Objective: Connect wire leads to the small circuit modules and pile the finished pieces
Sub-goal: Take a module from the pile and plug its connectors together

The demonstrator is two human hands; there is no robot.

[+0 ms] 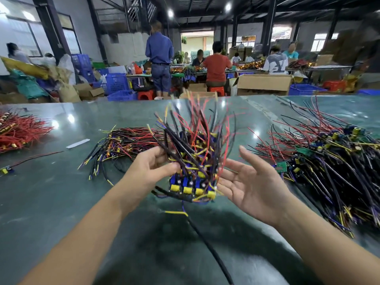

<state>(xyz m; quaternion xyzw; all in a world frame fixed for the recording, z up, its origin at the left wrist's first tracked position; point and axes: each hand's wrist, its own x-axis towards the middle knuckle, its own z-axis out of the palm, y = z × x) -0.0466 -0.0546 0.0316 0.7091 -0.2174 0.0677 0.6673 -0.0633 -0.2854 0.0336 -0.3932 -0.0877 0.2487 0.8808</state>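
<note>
A bundle of small circuit modules [193,182], with yellow parts at the bottom and red, black and yellow wire leads fanning upward, is raised above the green table [61,202]. My left hand [152,165] grips the bundle from its left side, thumb and fingers curled round the wires. My right hand [250,186] is beside the bundle's right edge, palm up, fingers straight and spread. A black wire [207,243] hangs from the bundle toward me.
A pile of wired modules [333,161] covers the table at the right. A flat pile of wire leads [123,145] lies behind my left hand. Red wires [18,132] lie far left. A white strip [77,143] and one loose module [5,170] lie left. People work at far tables.
</note>
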